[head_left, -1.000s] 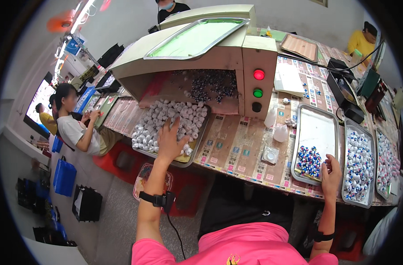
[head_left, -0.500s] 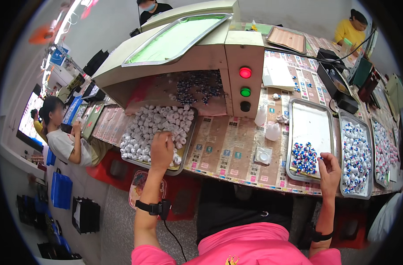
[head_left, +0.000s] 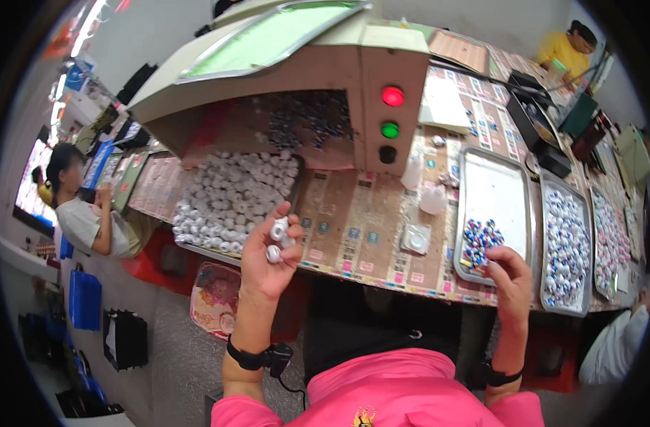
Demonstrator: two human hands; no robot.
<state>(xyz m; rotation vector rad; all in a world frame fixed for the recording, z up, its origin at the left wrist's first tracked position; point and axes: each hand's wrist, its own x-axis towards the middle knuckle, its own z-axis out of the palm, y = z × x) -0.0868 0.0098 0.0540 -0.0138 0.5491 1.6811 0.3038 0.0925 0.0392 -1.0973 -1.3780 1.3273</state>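
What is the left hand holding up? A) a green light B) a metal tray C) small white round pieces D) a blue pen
C: the left hand is raised in front of the bench with a few small white round pieces pinched in its fingers, the same kind as those heaped in the tray of white pieces just behind it.

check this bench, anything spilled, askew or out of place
Nothing stands out. The white pieces sit heaped in their tray, the blue-and-white ones lie inside the metal tray. The left hand holds a few white pieces; the right hand rests at the tray's near edge.
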